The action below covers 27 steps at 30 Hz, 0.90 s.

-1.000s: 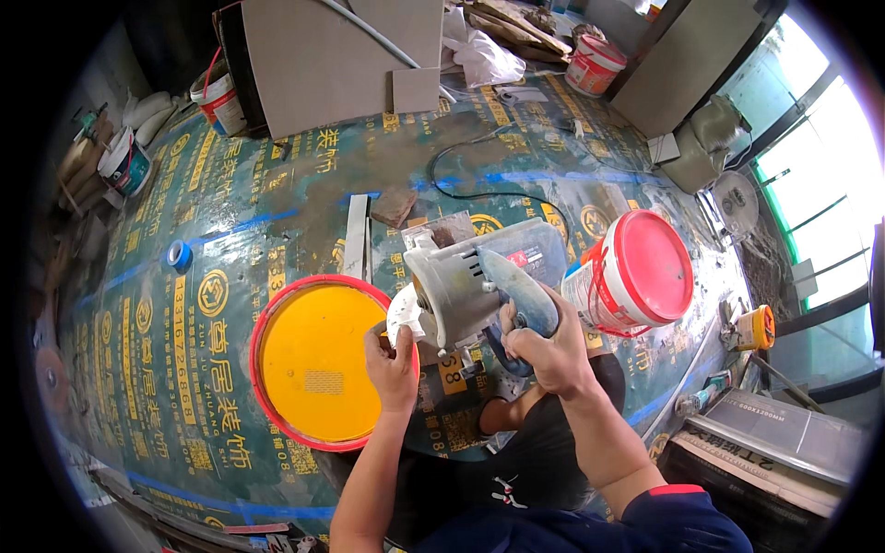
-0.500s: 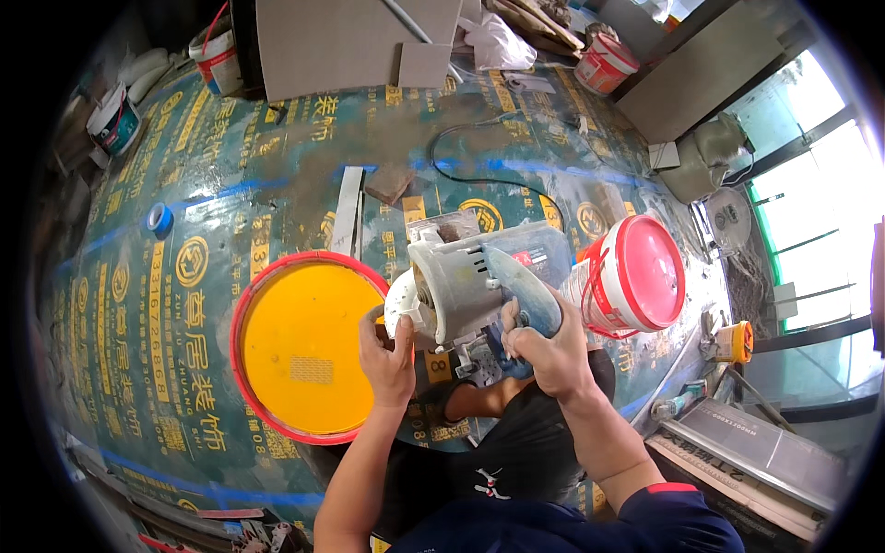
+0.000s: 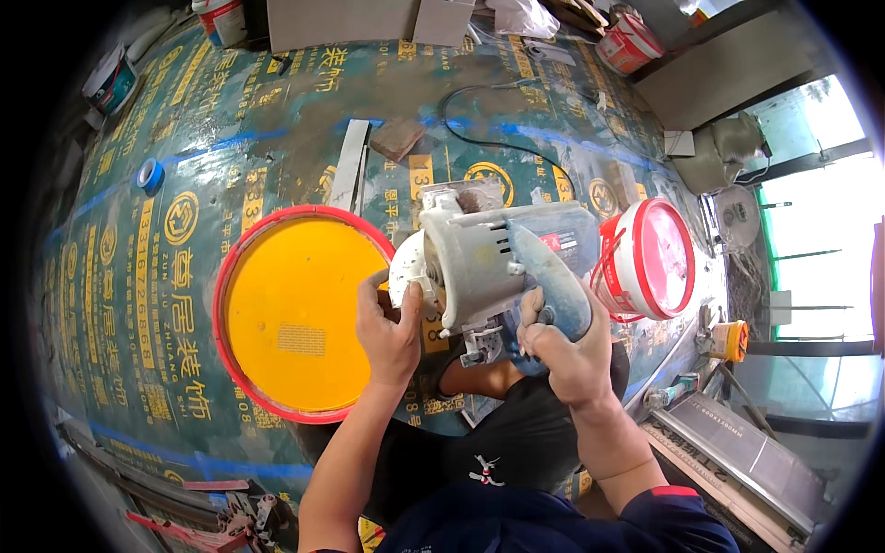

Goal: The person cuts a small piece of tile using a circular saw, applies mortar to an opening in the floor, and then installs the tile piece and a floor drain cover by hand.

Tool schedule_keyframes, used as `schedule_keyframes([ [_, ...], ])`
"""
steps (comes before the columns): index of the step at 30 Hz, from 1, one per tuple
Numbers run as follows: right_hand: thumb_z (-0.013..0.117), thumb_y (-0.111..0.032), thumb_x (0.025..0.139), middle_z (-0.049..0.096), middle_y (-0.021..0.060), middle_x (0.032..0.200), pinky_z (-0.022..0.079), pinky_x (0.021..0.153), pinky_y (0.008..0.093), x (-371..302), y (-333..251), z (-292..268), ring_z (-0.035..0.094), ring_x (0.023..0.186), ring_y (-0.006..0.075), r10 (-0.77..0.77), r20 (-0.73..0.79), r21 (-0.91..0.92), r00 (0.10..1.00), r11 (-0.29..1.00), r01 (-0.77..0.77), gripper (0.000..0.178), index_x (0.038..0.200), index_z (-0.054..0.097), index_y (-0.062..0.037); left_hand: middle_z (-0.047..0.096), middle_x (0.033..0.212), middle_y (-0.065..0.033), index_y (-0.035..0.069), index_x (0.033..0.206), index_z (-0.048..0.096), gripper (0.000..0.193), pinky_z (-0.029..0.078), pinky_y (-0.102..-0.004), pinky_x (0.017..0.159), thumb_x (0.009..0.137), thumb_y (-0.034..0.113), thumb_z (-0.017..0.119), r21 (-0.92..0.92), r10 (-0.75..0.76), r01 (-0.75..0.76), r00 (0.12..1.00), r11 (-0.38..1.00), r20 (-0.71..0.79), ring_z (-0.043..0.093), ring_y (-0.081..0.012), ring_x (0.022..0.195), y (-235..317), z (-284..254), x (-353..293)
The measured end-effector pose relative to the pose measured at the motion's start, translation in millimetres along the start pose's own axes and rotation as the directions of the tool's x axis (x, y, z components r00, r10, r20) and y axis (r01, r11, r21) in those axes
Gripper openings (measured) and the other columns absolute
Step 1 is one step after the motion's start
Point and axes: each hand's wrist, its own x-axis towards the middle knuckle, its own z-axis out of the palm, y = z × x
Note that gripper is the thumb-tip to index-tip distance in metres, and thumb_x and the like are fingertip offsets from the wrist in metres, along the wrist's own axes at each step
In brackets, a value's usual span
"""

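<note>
A dusty grey-and-blue handheld tile cutter [image 3: 475, 263] is held up over my lap. My right hand [image 3: 573, 355] is wrapped round its blue handle, the thumb lying near the trigger area. At the cutter's left end, my left hand [image 3: 391, 334] is closed on the rounded white blade guard [image 3: 412, 269], with thumb and fingers on either side of it. The blade is mostly hidden by the guard and my hand. A metal base plate with fittings shows below and behind the motor body.
A large drum with a yellow, red-rimmed lid [image 3: 304, 300] stands left of the cutter. To the right is a white bucket with a red lid [image 3: 650, 263]. A black cable [image 3: 479, 138], grey strips [image 3: 348, 166] and blue tape [image 3: 154, 175] lie on the printed floor sheet.
The view has tilted down, moving the far objects up in the picture. The cutter sits slightly farther right in view; both hands keep their holds.
</note>
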Motion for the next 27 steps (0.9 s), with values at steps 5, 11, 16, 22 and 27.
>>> schedule_keyframes([
  [5, 0.060, 0.000, 0.082, 0.059, 0.0012, 0.087, 0.046, 0.068, 0.0227, -2.3, -0.1, 4.2, 0.053, 0.075, 0.0066, 0.001, -0.032, 0.034, 0.999, 0.999, 0.001, 0.023, 0.104, 0.058, 0.0017, 0.057, 0.074, -0.0044, -0.002, 0.116, 0.061, 0.040, 0.042, -0.0289, 0.059, 0.092, 0.029, 0.073, 0.005, -0.018, 0.018, 1.000, 1.000, 0.007, 0.052, -0.0125, 0.064, 5.1, -0.8, 1.2],
  [11, 0.060, -0.001, 0.082, 0.060, 0.0012, 0.086, 0.046, 0.068, 0.0228, -1.1, 2.5, 0.6, 0.054, 0.074, 0.0069, -0.027, 0.013, -0.006, 1.000, 1.000, 0.027, 0.024, 0.106, 0.058, 0.0023, 0.054, 0.072, -0.0038, -0.002, 0.114, 0.061, 0.041, 0.040, -0.0294, 0.058, 0.092, 0.030, 0.073, 0.010, -0.013, 0.013, 1.000, 1.000, -0.003, 0.049, -0.0124, 0.063, 2.6, -0.8, 0.0],
  [16, 0.060, 0.000, 0.082, 0.060, 0.0010, 0.085, 0.047, 0.067, 0.0227, -2.2, 0.0, 8.3, 0.054, 0.073, 0.0067, -0.002, -0.046, 0.019, 0.999, 1.000, 0.003, 0.024, 0.106, 0.059, 0.0025, 0.052, 0.073, -0.0032, -0.001, 0.114, 0.061, 0.042, 0.040, -0.0289, 0.057, 0.091, 0.031, 0.075, -0.001, -0.026, 0.026, 1.000, 1.000, 0.005, 0.047, -0.0120, 0.063, 1.1, -1.1, 1.2],
  [22, 0.060, 0.002, 0.080, 0.060, 0.0017, 0.085, 0.047, 0.066, 0.0227, -2.2, 4.3, 7.6, 0.055, 0.072, 0.0068, -0.018, -0.041, 0.004, 0.999, 1.000, 0.018, 0.029, 0.109, 0.059, 0.0044, 0.051, 0.073, -0.0033, -0.002, 0.113, 0.062, 0.041, 0.040, -0.0287, 0.057, 0.090, 0.029, 0.076, 0.019, -0.005, 0.005, 1.000, 1.000, -0.002, 0.047, -0.0118, 0.062, 0.5, -1.4, 1.3],
  [27, 0.059, 0.002, 0.080, 0.060, 0.0029, 0.087, 0.048, 0.065, 0.0227, -1.6, 2.0, 6.9, 0.055, 0.071, 0.0075, -0.006, -0.018, 0.010, 1.000, 1.000, 0.006, 0.033, 0.113, 0.058, 0.0060, 0.049, 0.072, -0.0032, -0.002, 0.113, 0.062, 0.041, 0.040, -0.0287, 0.055, 0.090, 0.029, 0.076, -0.010, -0.026, 0.026, 1.000, 1.000, -0.005, 0.046, -0.0117, 0.060, 1.6, 1.4, 1.1],
])
